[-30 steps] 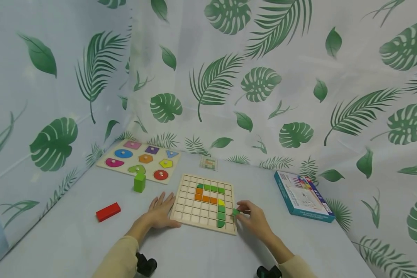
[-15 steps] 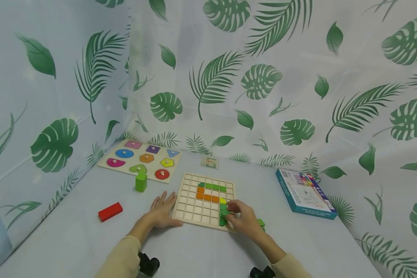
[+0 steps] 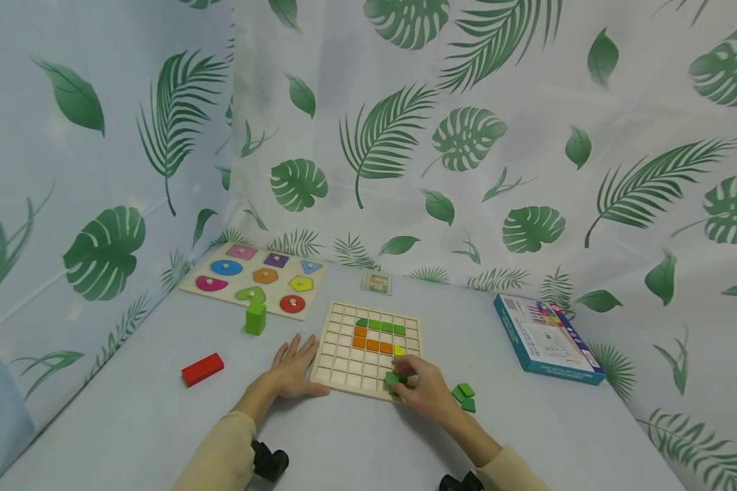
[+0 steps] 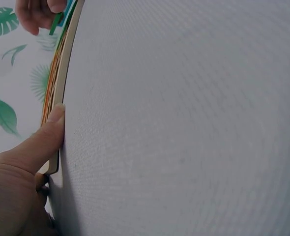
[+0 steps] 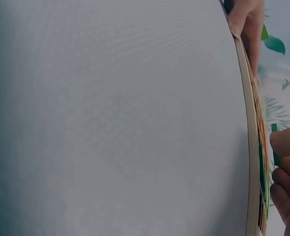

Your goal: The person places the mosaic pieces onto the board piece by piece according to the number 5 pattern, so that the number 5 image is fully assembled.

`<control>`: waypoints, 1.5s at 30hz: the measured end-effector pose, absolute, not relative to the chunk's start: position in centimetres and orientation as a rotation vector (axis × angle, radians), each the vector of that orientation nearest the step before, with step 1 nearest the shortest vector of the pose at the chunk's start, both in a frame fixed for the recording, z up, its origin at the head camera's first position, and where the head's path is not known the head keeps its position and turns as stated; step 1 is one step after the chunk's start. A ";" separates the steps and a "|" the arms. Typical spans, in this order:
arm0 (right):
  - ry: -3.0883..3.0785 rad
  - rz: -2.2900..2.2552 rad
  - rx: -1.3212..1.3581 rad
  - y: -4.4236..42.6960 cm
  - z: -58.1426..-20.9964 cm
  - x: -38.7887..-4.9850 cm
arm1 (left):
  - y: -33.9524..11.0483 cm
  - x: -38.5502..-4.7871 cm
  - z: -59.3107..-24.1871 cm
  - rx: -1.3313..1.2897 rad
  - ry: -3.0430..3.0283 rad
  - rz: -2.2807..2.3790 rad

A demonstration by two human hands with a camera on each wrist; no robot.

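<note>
A square wooden grid board (image 3: 344, 363) lies on the table with orange, green and yellow tiles in some cells. My left hand (image 3: 293, 372) rests at its left side, fingers spread on the table; in the left wrist view the thumb (image 4: 45, 135) presses the board's edge. Over the board's lower right part, my right hand (image 3: 428, 390) pinches a green tile (image 3: 392, 378) between thumb and fingers. The right wrist view shows this green tile (image 5: 274, 127) held just above the board. Some cells under the right hand are hidden.
Several loose green tiles (image 3: 465, 394) lie right of the right hand. Left of the board are a red block (image 3: 203, 369) and an upright green block (image 3: 255, 319). Behind lie a knobbed shape puzzle (image 3: 285, 281) and a small pattern card (image 3: 377, 281); a flat box (image 3: 549, 337) is at right.
My right hand has moved left from the board's right edge to over its lower right cells with a green tile. The loose green tiles are now uncovered. My left hand stays at the board.
</note>
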State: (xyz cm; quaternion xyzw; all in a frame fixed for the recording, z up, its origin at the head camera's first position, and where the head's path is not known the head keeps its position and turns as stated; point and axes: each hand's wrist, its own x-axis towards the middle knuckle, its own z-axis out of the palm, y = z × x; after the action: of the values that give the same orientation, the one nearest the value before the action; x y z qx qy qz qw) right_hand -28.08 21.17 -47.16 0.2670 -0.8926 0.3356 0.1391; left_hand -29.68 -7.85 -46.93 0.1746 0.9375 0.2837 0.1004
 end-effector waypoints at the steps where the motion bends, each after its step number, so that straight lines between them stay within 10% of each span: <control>1: -2.585 0.956 0.777 21.1 -47.2 -28.0 | -7.8 -29.6 -46.9 0.517 2.770 0.844; 45: -2.617 0.802 0.559 26.0 -47.1 -27.0 | -7.7 -29.9 -47.5 0.502 2.777 0.813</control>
State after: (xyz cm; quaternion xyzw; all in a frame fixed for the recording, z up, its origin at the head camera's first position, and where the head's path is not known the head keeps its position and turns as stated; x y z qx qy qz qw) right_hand -27.01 26.04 -47.11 0.1969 -0.9226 0.2829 0.1730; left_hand -29.87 -7.68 -47.45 0.1701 0.9406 0.2753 0.1022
